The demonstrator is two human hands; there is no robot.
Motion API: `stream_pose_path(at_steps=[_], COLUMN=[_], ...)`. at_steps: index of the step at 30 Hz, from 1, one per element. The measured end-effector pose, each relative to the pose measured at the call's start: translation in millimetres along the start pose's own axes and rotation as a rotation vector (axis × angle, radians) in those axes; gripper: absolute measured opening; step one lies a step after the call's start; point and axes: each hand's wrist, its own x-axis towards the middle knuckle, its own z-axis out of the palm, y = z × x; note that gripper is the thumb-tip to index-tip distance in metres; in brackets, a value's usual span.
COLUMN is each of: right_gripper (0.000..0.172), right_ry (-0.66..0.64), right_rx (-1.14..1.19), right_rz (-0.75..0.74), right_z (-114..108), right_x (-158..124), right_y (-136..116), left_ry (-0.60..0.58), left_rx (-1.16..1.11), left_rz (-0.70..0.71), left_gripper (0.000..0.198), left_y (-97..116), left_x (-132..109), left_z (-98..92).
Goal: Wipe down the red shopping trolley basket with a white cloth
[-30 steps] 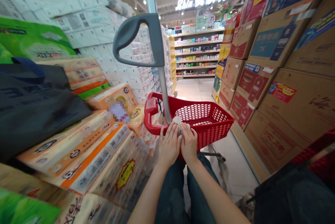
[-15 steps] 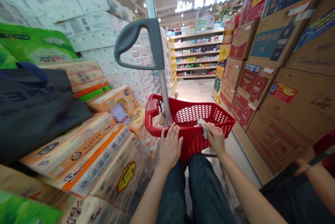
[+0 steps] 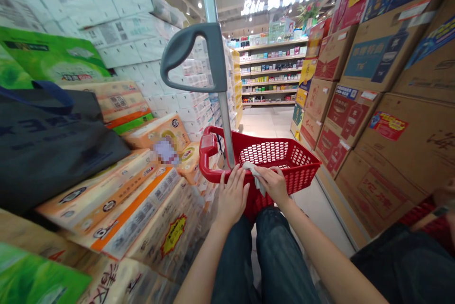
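A red plastic shopping basket [image 3: 302, 181] with perforated sides stands in front of my knees. From its left end rises a metal pole [image 3: 224, 119] with a grey loop handle [image 3: 217, 59]. My left hand [image 3: 232, 196] lies with fingers stretched out on the basket's near rim, beside the foot of the pole. Just to its right, my right hand [image 3: 272, 183] pinches a white cloth [image 3: 260, 184] and presses it over the same rim. Part of the cloth hangs down the outer side.
Packs of tissue [image 3: 142, 204] and a dark grey bag [image 3: 53, 142] are piled at left. Stacked cardboard boxes [image 3: 380, 152] line the right. Another person's dark clothing [image 3: 401, 266] shows at lower right. Stocked shelves [image 3: 270, 74] stand beyond the aisle floor.
My right hand has slid the cloth leftward along the basket rim, close to my left hand. The left hand stays on the rim. The person at lower right has shifted.
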Motion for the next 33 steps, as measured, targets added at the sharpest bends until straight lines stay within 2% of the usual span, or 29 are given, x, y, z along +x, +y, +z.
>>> stream_pose_path(at_steps=[3, 6, 10, 13, 16, 19, 22, 25, 28, 30, 33], right_gripper=[0.033, 0.034, 0.035, 0.039, 0.039, 0.037, 0.037, 0.039, 0.041, 0.041, 0.040], right_ry=[-0.042, -0.067, -0.027, 0.003, 0.070, 0.132, 0.139, 0.101, 0.059, 0.039, 0.043], right_rx=[-0.018, -0.051, -0.093, -0.094, -0.097, -0.070, 0.037, 0.122, 0.096, 0.037, -0.062], right_rz=[-0.018, 0.023, 0.109, 0.141, 0.201, 0.241, 0.242, 0.227, 0.201, 0.214, 0.277], right_z=[-2.5, -7.0, -15.8, -19.2, -15.4, -5.1, 6.0, 12.2, 13.3, 11.6, 5.3], right_x=[-5.8, -19.5, -45.7, -59.6, -58.9, -41.0, -14.2, 3.5, 0.8, -10.2, -31.2], right_y=[21.9, 52.0, 95.9, 108.1, 86.2, 33.2, -27.8, -65.1, -61.6, -39.5, 8.2], left_ry=[-0.004, -0.012, -0.016, -0.015, -0.021, -0.023, -0.011, -0.011, -0.023, -0.023, -0.018], left_rx=[-0.008, -0.012, -0.009, -0.005, -0.008, -0.009, 0.001, 0.006, -0.002, -0.009, -0.018], left_rz=[-0.006, -0.009, 0.001, -0.002, -0.009, -0.013, -0.010, -0.010, -0.010, -0.011, -0.018], left_gripper=[0.041, 0.041, 0.041, 0.042, 0.042, 0.042, 0.043, 0.043, 0.043, 0.042, 0.042], left_y=[0.8, 1.8, 2.0, 1.8, 2.1, 2.5, 2.2, 1.4, 1.1, 1.4, 2.0], left_x=[1.0, 1.6, 1.3, 0.8, 0.5, 0.6, 0.5, 0.1, -0.3, -0.4, -0.4], left_z=[-2.5, -4.9, -5.8, -4.7, -3.4, -1.9, -0.3, 0.1, -1.2, -2.1, -2.2])
